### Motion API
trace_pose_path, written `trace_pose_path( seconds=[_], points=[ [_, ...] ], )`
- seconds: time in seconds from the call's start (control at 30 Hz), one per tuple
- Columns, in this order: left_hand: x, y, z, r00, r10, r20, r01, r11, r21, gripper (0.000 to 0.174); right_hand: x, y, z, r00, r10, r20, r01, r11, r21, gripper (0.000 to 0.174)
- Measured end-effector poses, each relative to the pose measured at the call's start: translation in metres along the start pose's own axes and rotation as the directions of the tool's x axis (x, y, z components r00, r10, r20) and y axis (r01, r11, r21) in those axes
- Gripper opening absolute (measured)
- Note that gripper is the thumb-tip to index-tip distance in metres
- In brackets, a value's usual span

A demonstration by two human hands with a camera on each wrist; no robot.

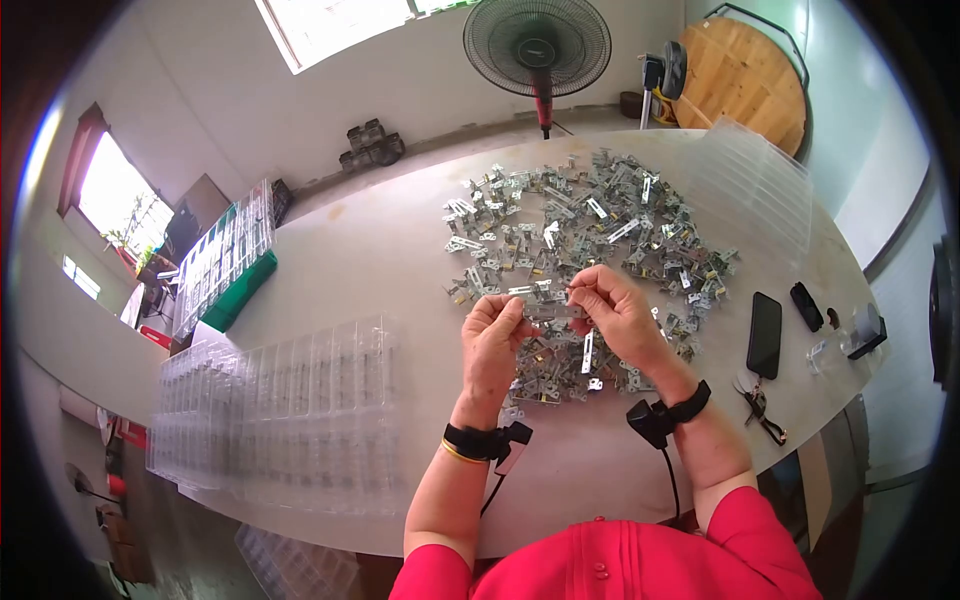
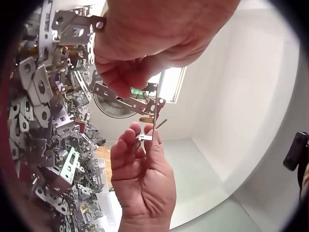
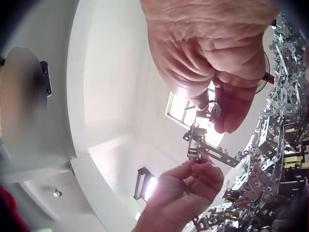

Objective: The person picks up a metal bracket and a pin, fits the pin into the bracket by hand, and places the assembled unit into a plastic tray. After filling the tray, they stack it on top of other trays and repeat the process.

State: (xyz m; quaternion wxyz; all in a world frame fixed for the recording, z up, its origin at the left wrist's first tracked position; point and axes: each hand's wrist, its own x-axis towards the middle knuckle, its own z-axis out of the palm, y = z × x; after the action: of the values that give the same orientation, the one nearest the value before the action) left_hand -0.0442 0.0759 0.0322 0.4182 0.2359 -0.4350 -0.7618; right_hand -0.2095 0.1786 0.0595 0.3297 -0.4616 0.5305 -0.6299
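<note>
Both hands pinch a small metal bracket assembly [image 1: 552, 312] between them, above the near part of a pile of metal brackets [image 1: 590, 225]. My left hand [image 1: 490, 345] holds its left end with thumb and fingers. The other end is pinched by my right hand [image 1: 622, 322]. In the left wrist view, the assembly [image 2: 128, 102] shows a holed strip, a thin upright plate and a small brass-coloured piece. A holed arm slants off the assembly [image 3: 217, 153] in the right wrist view. Fingers hide both its ends.
Clear compartment trays [image 1: 290, 420] lie at the left, and clear sheets [image 1: 750, 190] at the back right. A phone [image 1: 765, 335], pliers [image 1: 760, 410] and a black case [image 1: 805, 306] are on the right. A fan [image 1: 537, 50] stands beyond the table.
</note>
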Motion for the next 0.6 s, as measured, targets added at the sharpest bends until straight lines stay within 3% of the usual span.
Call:
trace_pose_path(
  seconds=[0.13,0.2,0.23,0.3,0.37,0.6],
  points=[
    [-0.001,-0.003,0.002,0.997,-0.064,0.053,0.064,0.998,-0.003,0.015,-0.003,-0.007,0.002,0.997,0.062,-0.047,-0.061,0.998,0.021,0.013],
    [-0.004,-0.001,0.005,0.997,-0.053,0.057,0.051,0.998,0.041,0.018,-0.002,-0.009,0.002,0.978,0.185,-0.099,-0.157,0.958,0.24,0.013],
    [-0.006,0.001,0.008,0.997,-0.046,0.058,0.041,0.996,0.084,0.02,-0.001,-0.007,0.001,0.978,0.181,-0.1,-0.153,0.959,0.24,0.013],
    [-0.012,0.005,0.017,0.998,-0.014,0.058,0.004,0.985,0.175,0.024,0.0,0.0,-0.006,0.971,0.226,-0.082,-0.155,0.849,0.505,0.013],
    [-0.016,0.004,0.02,0.997,0.006,0.08,-0.027,0.962,0.273,0.036,0.0,0.002,-0.007,0.969,0.225,-0.097,-0.13,0.808,0.575,0.012],
    [-0.024,-0.006,0.027,0.972,-0.088,0.217,0.03,0.966,0.257,0.04,-0.003,0.0,-0.004,0.954,0.285,-0.096,-0.094,0.586,0.805,0.01]
  ],
)
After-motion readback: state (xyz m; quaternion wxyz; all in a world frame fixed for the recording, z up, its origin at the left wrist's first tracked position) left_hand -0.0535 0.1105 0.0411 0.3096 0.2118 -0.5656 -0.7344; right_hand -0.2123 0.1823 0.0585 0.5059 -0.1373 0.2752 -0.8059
